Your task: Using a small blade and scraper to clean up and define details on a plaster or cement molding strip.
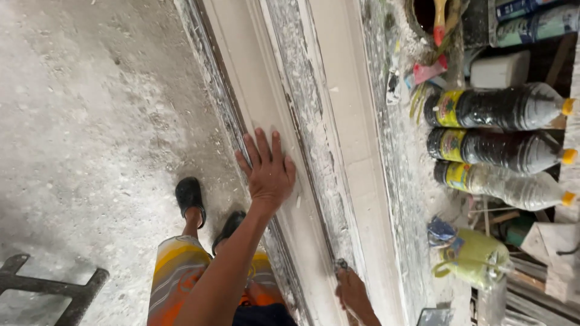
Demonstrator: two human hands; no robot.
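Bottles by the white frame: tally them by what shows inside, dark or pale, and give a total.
Dark-filled bottles lying on their sides: 2, the upper bottle and the middle bottle
Pale, mostly clear bottle lying below them: 1
Total: 3
All three have yellow caps pointing right.

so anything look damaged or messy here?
Yes. The paint strip beside the left hand on the white wooden frame is flaking, and white chips litter the concrete floor. Three plastic bottles lie sideways.
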